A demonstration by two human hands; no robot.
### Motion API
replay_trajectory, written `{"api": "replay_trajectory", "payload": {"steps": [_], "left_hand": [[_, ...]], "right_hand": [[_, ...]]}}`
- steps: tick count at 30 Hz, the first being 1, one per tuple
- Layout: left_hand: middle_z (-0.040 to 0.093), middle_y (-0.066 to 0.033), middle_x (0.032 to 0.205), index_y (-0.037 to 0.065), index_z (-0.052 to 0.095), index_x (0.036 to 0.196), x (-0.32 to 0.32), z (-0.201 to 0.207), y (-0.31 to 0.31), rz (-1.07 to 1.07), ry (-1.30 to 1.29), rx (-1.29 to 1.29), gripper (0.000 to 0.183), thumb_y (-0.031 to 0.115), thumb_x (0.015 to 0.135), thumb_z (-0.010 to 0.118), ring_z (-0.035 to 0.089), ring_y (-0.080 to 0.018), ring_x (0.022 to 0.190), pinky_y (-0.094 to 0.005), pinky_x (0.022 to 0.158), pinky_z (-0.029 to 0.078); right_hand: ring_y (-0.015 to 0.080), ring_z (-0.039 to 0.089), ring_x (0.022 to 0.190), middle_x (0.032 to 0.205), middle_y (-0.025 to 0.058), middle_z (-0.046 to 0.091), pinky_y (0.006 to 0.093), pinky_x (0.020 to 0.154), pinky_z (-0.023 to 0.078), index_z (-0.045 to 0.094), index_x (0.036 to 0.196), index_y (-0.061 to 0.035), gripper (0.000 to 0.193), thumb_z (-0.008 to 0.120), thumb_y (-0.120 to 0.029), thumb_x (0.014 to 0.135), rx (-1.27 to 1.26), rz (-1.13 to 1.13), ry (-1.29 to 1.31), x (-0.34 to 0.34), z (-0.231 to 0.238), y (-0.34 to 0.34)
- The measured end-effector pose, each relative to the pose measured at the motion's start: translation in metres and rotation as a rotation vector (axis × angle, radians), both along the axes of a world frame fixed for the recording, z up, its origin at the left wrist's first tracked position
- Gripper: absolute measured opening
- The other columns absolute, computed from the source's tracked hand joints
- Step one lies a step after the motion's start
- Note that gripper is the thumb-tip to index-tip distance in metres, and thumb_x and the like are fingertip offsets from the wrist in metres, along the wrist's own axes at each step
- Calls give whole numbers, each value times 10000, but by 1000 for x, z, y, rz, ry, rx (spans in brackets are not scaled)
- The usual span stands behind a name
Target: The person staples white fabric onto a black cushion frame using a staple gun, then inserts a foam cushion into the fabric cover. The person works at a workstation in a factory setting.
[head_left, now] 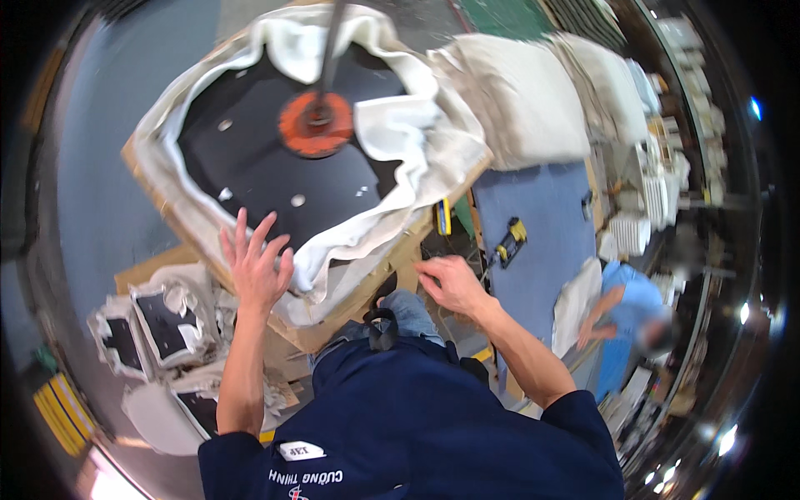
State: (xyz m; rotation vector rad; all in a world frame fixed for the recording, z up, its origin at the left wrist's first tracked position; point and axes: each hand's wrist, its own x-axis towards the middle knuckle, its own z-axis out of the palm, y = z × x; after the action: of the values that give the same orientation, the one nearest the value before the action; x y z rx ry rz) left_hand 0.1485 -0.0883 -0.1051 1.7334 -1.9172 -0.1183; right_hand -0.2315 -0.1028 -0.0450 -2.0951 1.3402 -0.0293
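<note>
A large cushion lies bottom up in front of me, with a black panel (250, 150) in its middle and a loose white and beige fabric cover (400, 217) gathered around the rim. An orange disc (317, 125) on a dark rod presses on the panel. Over the near left edge of the cover, my left hand (257, 271) is open with its fingers spread; whether it touches the fabric I cannot tell. My right hand (454, 285) is beside the near right side of the cushion, with thumb and fingers closed together. Anything in that pinch is too small to make out.
A blue-topped table (537, 208) on the right bears a yellow and black hand tool (511, 242) and stacked beige cushions (521, 100). Another yellow tool (442, 217) hangs between. More covered cushions (167, 321) lie lower left. A person in blue (625, 300) works at far right.
</note>
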Motion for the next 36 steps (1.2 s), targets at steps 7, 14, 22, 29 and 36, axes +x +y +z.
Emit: {"api": "replay_trajectory", "payload": {"steps": [7, 14, 22, 29, 36], "left_hand": [[700, -62, 1141, 90, 726, 930, -54, -11, 4, -134, -55, 72, 252, 234, 946, 521, 519, -357, 1369, -626, 1266, 79], [561, -176, 984, 13, 557, 983, -116, -21, 7, -24, -183, 187, 399, 389, 1026, 429, 545, -384, 1008, -571, 1049, 338], [501, -246, 1101, -50, 495, 1286, -184, 27, -7, -17, -236, 553, 396, 202, 982, 535, 514, -424, 1039, -518, 950, 418], [594, -217, 1282, 46, 608, 1341, -216, 63, -15, -68, -470, 582, 509, 183, 865, 723, 543, -412, 1216, -503, 1077, 424], [637, -143, 1109, 83, 683, 1097, -189, 63, -30, -110, -565, 528, 275, 189, 851, 744, 570, -379, 1164, -573, 1156, 364]], "right_hand": [[256, 744, 1036, 1107, 181, 770, 372, 934, 560, 725, 1246, -31, 347, 629, -223, 973, 511, -793, -36, -199, -116, 106], [366, 729, 1074, 1105, 215, 759, 432, 942, 566, 734, 1227, -61, 343, 605, -199, 940, 327, -982, 49, -378, -272, 90], [485, 561, 1222, 1326, 286, 572, 517, 1066, 468, 510, 1495, -91, 653, 688, -172, 873, -70, -1443, 65, -461, -350, -8], [537, 640, 1136, 1217, 327, 655, 565, 1005, 528, 233, 1613, -84, 929, 736, -233, 847, 164, -1654, 119, -481, -376, -71], [437, 504, 1387, 1510, 318, 489, 429, 1174, 388, 221, 1592, 84, 999, 779, -167, 802, -61, -1473, -106, -522, -441, -17]]}}
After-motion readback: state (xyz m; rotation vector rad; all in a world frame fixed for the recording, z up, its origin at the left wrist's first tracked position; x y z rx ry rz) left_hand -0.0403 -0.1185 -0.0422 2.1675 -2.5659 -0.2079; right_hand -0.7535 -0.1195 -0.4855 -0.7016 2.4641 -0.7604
